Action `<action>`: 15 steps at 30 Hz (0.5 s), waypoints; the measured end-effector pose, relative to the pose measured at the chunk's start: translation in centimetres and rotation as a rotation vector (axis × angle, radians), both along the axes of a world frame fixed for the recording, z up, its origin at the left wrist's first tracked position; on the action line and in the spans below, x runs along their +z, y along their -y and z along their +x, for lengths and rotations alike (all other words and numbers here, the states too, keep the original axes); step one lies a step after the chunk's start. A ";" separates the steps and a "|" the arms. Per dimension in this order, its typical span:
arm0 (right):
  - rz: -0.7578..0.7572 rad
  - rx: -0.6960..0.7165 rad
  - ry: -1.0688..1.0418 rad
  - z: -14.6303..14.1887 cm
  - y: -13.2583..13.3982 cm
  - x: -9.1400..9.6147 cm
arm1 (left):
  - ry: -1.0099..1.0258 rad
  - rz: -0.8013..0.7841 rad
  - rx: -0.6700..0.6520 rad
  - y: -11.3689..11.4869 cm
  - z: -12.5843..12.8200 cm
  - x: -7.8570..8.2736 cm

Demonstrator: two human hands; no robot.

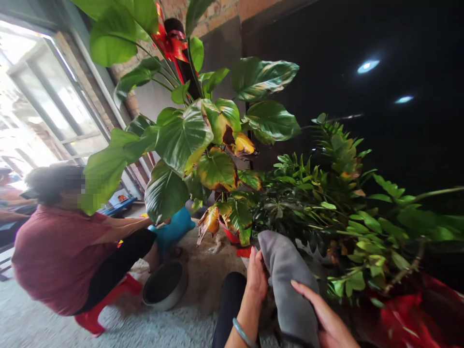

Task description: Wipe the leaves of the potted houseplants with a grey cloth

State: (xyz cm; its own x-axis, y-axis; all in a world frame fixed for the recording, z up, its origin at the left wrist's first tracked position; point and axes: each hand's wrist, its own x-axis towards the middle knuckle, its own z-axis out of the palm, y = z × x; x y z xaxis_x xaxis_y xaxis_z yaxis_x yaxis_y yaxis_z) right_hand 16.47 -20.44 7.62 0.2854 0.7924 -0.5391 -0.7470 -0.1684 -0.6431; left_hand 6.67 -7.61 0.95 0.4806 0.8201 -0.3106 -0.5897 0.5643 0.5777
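Note:
A long, padded-looking grey fabric piece (pixel 290 280) with a rounded tip and a dark edge at its lower end is held upright in front of me. My right hand (pixel 326 311) grips its right side, thumb lying across the front and the other fingers hidden behind. Against its left edge, my left hand (pixel 256 278) is closed, fingers together and partly hidden by the fabric. A pale green bangle (pixel 242 333) circles my left wrist. What exactly the fabric piece is, I cannot tell.
Ahead rises a tall potted plant (pixel 184 135) with browning leaves and a red ribbon (pixel 174 46). Lower leafy plants (pixel 326 193) and red wrapping (pixel 416 309) lie right. At left a person (pixel 61 251) sits on a red stool (pixel 105 302), holding something blue (pixel 174 229), near a bucket (pixel 165 285).

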 end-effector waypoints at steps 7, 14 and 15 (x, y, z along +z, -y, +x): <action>-0.058 -0.235 -0.085 3.3 0.0 4.0 | -0.158 -0.019 0.012 -0.2 0.2 -1.0; -0.127 -0.257 -0.197 2.3 -0.8 1.7 | -0.226 0.022 -0.022 0.2 0.2 -0.5; -0.106 -0.225 -0.197 1.6 0.3 0.8 | -0.228 0.024 -0.023 0.2 0.0 -0.6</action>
